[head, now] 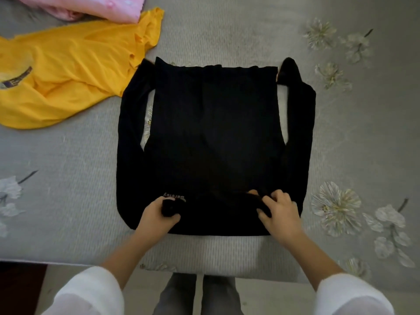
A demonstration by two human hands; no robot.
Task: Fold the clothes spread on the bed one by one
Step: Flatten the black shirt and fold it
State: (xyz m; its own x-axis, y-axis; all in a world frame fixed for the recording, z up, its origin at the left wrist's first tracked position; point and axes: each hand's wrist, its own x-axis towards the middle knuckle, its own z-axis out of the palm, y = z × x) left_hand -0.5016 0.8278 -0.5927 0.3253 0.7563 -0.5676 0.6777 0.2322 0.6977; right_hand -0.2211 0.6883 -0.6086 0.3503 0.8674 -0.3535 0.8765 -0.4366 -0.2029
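- Three garments lie on the bed (pixel 227 30), which has a grey cover printed with pale flowers.
- The black long-sleeved top (pixel 211 133) is spread flat in the middle of the bed, its shoulder end close to the near edge and its hem pointing toward the far edge. Both long sleeves run alongside the body, one on each side, with slivers of bed cover showing between.
- The left hand (pixel 156 214) has its fingers curled round a bunched bit of the black fabric at the top's near end, just beside a small line of pale lettering (pixel 174 196).
- The right hand (pixel 280 212) pinches the black fabric with bent fingers at the same near end, by the neckline.
- The two hands are apart, both resting on the top.
- A yellow shirt (pixel 63 73) lies crumpled toward the far left of the bed, its edge just touching the black top's sleeve.
- A pink garment (pixel 91 7) sits at the far left corner, overlapping the yellow shirt.
- The person wears white sleeves (pixel 91 292) and stands at the near edge.
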